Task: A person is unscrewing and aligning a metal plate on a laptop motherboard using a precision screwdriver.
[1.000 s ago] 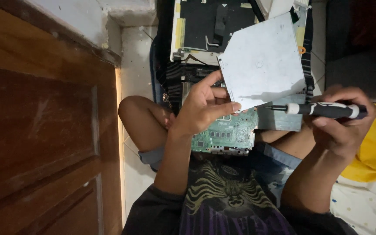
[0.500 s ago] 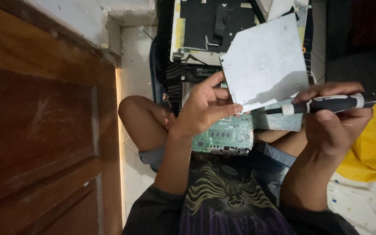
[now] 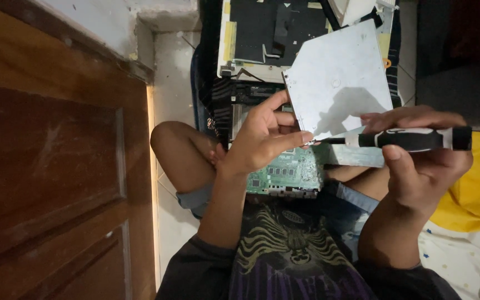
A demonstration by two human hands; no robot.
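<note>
My right hand (image 3: pixel 418 166) is wrapped shut around the black-and-white handle of a screwdriver (image 3: pixel 406 139), fingers curled over the top, thumb underneath. The tool's long axis runs nearly level, handle out to the right past my palm, thin shaft and tip pointing left toward my other hand. The tip sits at the lower left corner of the flat grey metal drive (image 3: pixel 337 80), just beside my left fingertips; whether it is seated in a screw I cannot tell, too small.

My left hand (image 3: pixel 262 136) is half closed, thumb and index finger pinching that same corner edge of the drive, other fingers curled loosely behind. The drive lies up and to the right of my left hand, and up-left of my right hand. It is a flat square plate, tilted, its broad face toward me, its lower edge running from the pinched corner rightwards above the screwdriver shaft.

Left hand is the nearer one to the drive, touching it; right hand stays apart, linked only through the tool.

Below my left hand, a green circuit board (image 3: pixel 284 175) rests across my lap. Above the drive, an opened laptop chassis (image 3: pixel 262 39) lies on the floor. Wooden door (image 3: pixel 56 166) far left, yellow cloth (image 3: pixel 479 189) just right of my right hand.
</note>
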